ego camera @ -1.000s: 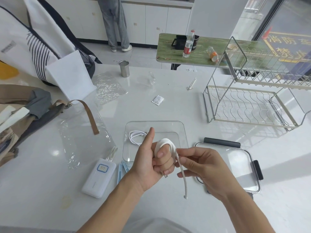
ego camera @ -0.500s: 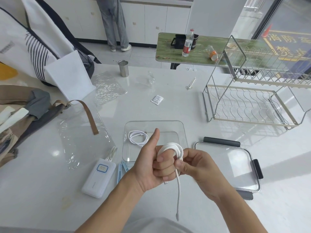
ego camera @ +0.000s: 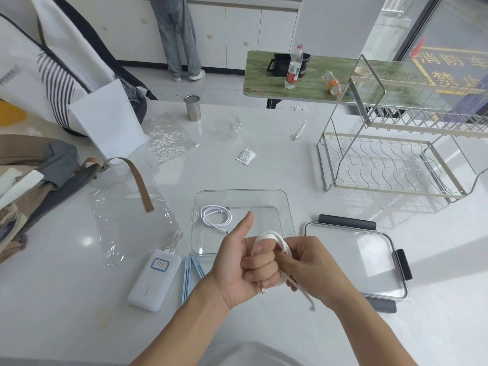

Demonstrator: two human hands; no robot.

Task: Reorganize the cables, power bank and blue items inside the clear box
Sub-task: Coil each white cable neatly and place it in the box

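Left hand fisted, white cable coiled round fingers, thumb up; right hand pinching loose tail. Clear box directly beyond, mid-desk, one coiled cable inside. Power bank, blue items left, outside.

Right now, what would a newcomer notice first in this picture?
First, the two hands at centre: the left hand has a white cable wound round its fingers, and the right hand guides it. Behind them stands the clear box with a coiled cable inside; the power bank lies left.
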